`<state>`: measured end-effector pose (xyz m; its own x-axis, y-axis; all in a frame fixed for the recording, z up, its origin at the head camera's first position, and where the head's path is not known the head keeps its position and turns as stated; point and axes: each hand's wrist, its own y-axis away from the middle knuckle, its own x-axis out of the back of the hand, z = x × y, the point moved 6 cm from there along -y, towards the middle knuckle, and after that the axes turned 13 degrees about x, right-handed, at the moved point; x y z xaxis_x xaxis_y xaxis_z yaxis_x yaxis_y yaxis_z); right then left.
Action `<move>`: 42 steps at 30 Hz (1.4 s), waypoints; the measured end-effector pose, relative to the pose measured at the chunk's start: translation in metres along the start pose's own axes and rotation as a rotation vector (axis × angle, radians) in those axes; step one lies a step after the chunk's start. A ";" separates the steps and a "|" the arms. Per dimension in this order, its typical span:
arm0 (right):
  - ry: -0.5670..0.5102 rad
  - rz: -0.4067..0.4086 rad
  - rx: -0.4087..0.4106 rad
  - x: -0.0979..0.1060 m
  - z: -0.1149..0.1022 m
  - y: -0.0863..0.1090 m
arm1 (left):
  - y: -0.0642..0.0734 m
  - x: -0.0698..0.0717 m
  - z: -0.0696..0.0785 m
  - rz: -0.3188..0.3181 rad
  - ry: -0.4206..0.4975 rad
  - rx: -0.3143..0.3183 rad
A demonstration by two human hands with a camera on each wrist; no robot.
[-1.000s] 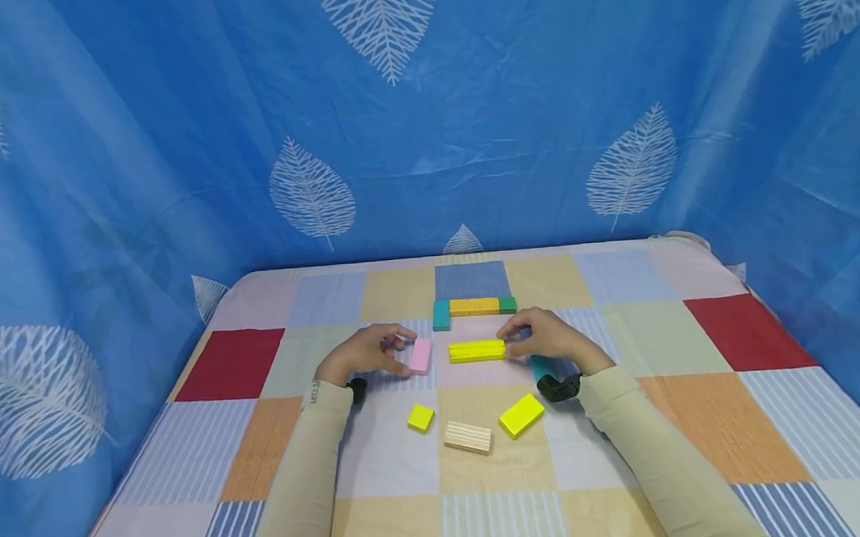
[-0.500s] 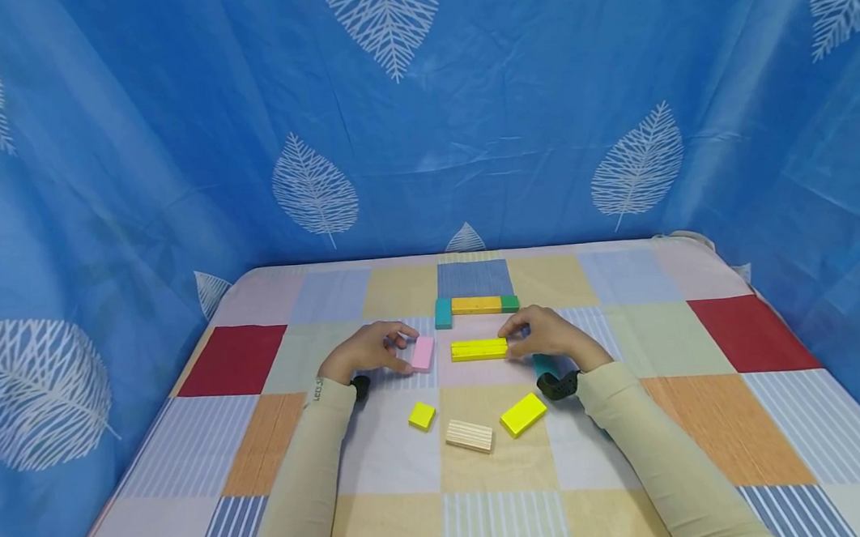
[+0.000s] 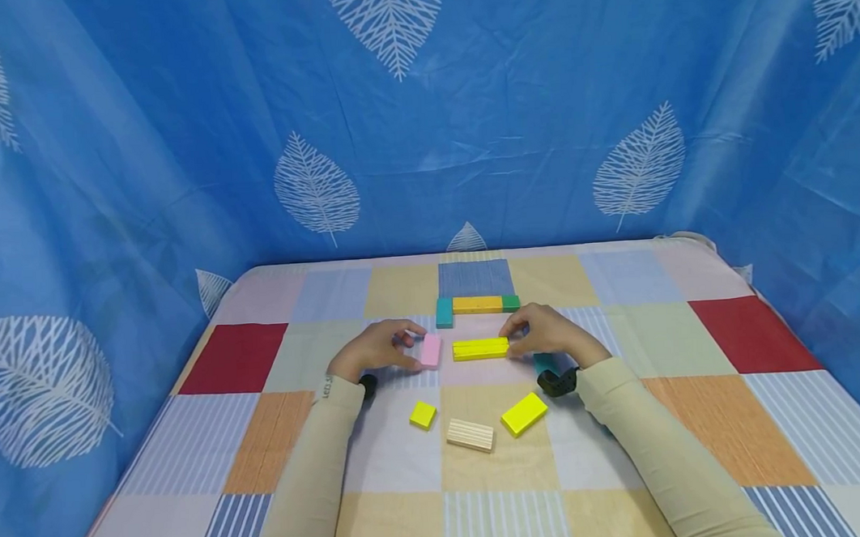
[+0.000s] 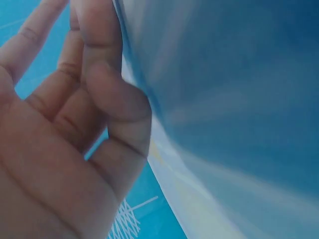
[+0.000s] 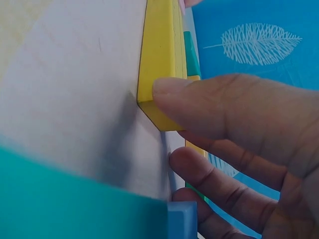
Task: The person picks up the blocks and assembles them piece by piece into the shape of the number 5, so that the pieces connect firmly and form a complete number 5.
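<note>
A pink block lies on the patchwork cloth, and my left hand pinches it from its left side between thumb and fingers. In the left wrist view only the bent fingers and palm show; the block is hidden there. To the right of the pink block, a small gap away, lies a long yellow block with a grooved top. My right hand holds its right end, with the thumb on the near face and the index finger behind.
Behind the hands, a teal block, an orange block and a green block stand joined. Nearer lie a yellow square, a ridged wooden block and a yellow block. Another teal block is partly under the right wrist.
My left hand has slid the pink block to the right, narrowing the gap to the long yellow block. The right hand keeps its place on the yellow block.
</note>
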<state>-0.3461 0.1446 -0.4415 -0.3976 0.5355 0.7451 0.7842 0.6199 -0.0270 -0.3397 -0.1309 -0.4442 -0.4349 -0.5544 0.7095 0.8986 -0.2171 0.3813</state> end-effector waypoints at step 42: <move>0.028 -0.032 0.060 0.007 0.002 -0.008 | -0.013 -0.010 0.018 0.098 -0.063 0.076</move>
<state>-0.3562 0.1441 -0.4373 -0.4079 0.4992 0.7645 0.7410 0.6702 -0.0422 -0.3485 -0.1080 -0.4452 -0.3505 -0.5180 0.7802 0.9310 -0.1017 0.3507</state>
